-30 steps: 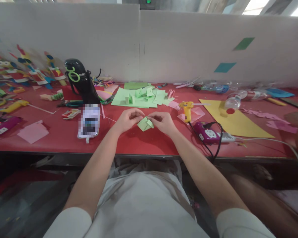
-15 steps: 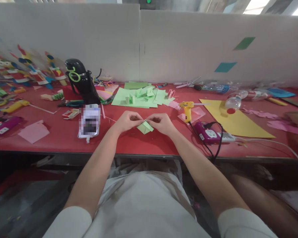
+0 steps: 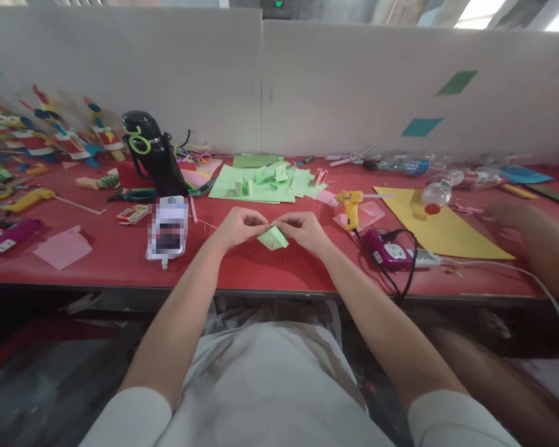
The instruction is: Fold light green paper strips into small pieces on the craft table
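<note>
Green fold (image 3: pixel 272 238): one small piece of creased paper, centre of the frame, gripped along its top by both hands; contact with the table cannot be told.
Left hand (image 3: pixel 240 226): left of the fold; thumb and forefinger pinched narrow on its upper edge.
Right hand (image 3: pixel 304 228): right of the fold; fingers pinched at the same edge, tips close beside the left ones.
Table (image 3: pixel 246 273): red, across the middle of the frame.
Green sheets (image 3: pixel 221 184): upper centre, beyond the hands; folded pieces (image 3: pixel 279 176) on top.
Glue gun (image 3: pixel 352 211): yellow, right of centre, beside pink paper (image 3: pixel 373 214).
Purple box (image 3: pixel 387 250): right of centre, below the gun; black cable attached.
Phone (image 3: pixel 171 228): left of centre, screen pixelated.
Flask (image 3: pixel 156 152): black, green ring, upper left.
Figures (image 3: pixel 72 141): several, far upper left.
Yellow sheet (image 3: pixel 470 239): right side; clear bottle (image 3: pixel 439 191), red cap, at its upper part.
Co-worker's arm (image 3: pixel 540 254): right edge, blurred; finger state cannot be told.
</note>
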`<state>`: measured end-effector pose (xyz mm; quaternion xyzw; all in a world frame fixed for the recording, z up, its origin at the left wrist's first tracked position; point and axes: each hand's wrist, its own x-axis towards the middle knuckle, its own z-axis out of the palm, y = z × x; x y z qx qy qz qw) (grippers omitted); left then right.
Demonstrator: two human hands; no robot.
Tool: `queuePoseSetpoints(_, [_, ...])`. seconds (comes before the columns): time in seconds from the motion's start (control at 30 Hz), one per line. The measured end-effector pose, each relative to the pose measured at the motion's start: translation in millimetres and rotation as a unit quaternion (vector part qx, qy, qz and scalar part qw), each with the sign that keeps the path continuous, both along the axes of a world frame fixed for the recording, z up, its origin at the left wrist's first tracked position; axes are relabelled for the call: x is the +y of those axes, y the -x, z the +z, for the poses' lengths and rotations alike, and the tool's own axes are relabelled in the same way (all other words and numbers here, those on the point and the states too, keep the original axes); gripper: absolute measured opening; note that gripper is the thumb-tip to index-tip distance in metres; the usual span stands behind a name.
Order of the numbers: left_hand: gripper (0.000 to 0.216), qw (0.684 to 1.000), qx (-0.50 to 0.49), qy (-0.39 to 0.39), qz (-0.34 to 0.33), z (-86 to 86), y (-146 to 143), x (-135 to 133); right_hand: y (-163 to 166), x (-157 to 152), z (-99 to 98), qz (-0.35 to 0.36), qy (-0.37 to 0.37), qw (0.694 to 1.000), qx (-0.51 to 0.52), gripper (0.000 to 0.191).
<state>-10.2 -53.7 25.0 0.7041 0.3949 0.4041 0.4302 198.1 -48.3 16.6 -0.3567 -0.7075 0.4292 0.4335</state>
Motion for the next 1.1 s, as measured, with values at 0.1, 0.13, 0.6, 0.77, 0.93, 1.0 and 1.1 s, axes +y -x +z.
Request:
queuePoseSetpoints(0.1, [0.031,1.000,0.002,-0.003,-0.007,-1.9,-0.6,-0.1,0.7,0.8,-0.6,-0.002,0.007,1.000,0.000,0.027])
queuePoseSetpoints(0.13, [0.030,1.000,0.003,-0.004,-0.008,-2.5,-0.7,0.1,1.1,0.7,-0.6,0.000,0.007,1.000,-0.002,0.028])
queuePoseSetpoints(0.6, [0.029,0.999,-0.014,0.036,-0.027,3.0,2.7,-0.9,1.0,-0.5,-0.2,-0.006,-0.005,1.000,-0.004,0.024])
queuePoseSetpoints(0.77, [0.028,1.000,-0.011,0.023,-0.009,0.3,1.1,0.3,1.7,0.6,-0.4,-0.022,-0.006,1.000,0.010,0.025])
queuePoseSetpoints(0.93, [0.031,0.998,-0.057,0.029,-0.023,0.1,-2.3,-2.3,1.3,4.7,-2.4,-0.053,0.022,0.997,0.060,0.029])
queuePoseSetpoints(1.0, [0.032,0.997,-0.072,0.021,-0.024,-0.5,-3.3,-2.8,1.2,5.6,-2.4,-0.072,0.028,0.994,0.071,0.030])
queuePoseSetpoints(1.1, [0.032,0.996,-0.084,0.014,-0.009,-1.7,-4.0,-2.7,1.2,4.9,-1.0,-0.078,0.010,0.994,0.074,0.030])
